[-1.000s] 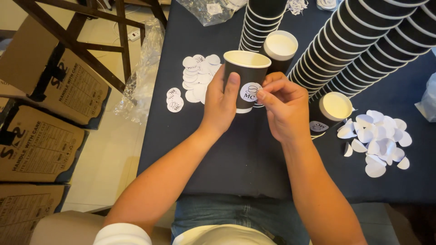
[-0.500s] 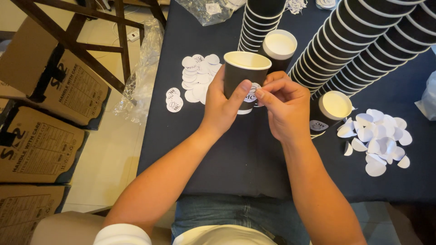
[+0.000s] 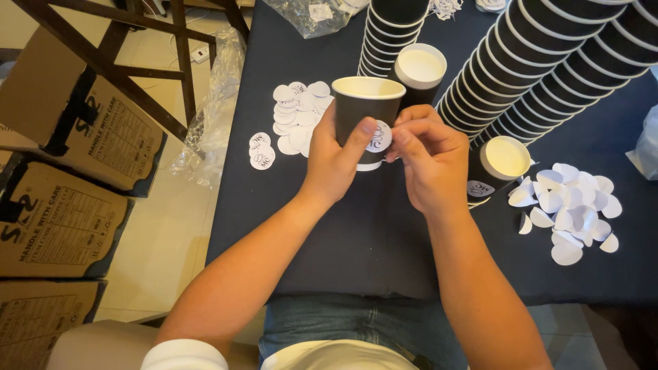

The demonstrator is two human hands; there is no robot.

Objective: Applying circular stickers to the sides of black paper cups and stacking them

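We are wrapping our left hand (image 3: 336,161) around a dark paper cup (image 3: 367,109), fingers curled behind it and the thumb pressing on the round white sticker (image 3: 379,137) on its side. Our right hand (image 3: 430,161) is half closed, its fingertips pinching the sticker's right edge against the cup wall. The cup is standing nearly upright above the dark counter (image 3: 356,233), mouth facing up, long axis roughly vertical, just beside leaning stacks of cups (image 3: 548,55).
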